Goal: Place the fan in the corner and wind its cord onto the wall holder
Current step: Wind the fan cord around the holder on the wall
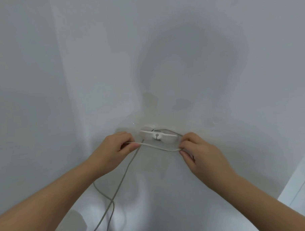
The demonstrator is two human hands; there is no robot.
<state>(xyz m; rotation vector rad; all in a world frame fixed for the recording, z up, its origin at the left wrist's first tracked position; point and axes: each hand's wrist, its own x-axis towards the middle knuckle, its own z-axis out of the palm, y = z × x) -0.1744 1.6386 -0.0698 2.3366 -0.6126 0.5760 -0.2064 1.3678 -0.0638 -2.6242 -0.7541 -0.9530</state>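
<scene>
A white wall holder (158, 135) with two flat wings is fixed to the pale wall. A thin white cord (156, 146) stretches just below it between both hands, and one turn loops behind the holder's top. My left hand (117, 148) pinches the cord left of the holder. My right hand (200, 151) pinches it at the holder's right end. Two strands of cord (116, 188) hang down from the left hand toward the floor. A white part of the fan (72, 227) shows at the bottom left, mostly behind my left forearm.
The plain wall (163, 62) fills most of the view, with a corner line at the left (58, 67). A white door or panel (301, 187) with a dark handle stands at the right edge.
</scene>
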